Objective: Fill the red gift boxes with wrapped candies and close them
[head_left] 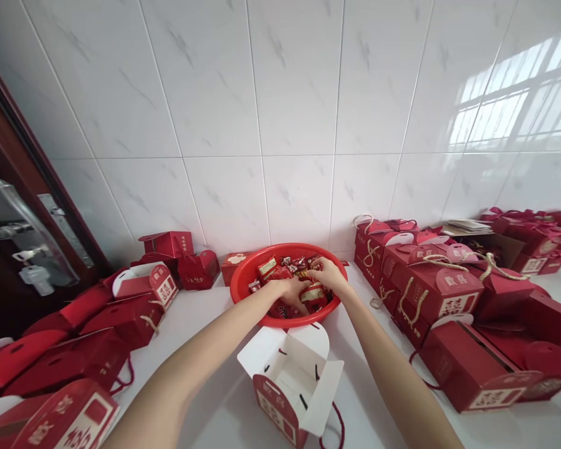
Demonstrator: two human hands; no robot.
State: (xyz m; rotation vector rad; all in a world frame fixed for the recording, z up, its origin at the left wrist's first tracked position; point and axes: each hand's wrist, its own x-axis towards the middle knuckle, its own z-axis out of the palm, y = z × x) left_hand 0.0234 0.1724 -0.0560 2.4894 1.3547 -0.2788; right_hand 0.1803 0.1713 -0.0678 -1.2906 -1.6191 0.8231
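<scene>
Both hands are inside a red plastic basket (239,288) filled with wrapped sweets (280,273) in red, cream and dark wrappers. My left hand (294,293) reaches down among the sweets with its thumb and fingers apart. At the basket's right side, my right hand (329,274) has its fingers curled in at the sweets; what lies between the fingertips is hidden. Just in front of the basket, between my forearms, stands a red gift box (273,405) with its white-lined flaps folded outward. Inside it I see a white bottom and dark cord ends.
Red boxes (121,315) with raised lids line the left side of the white table (206,362). On the right are stacked closed boxes with rope handles (449,284) and an unclosed red box (477,368). A tiled wall (299,187) rises behind; a door handle (23,212) is at left.
</scene>
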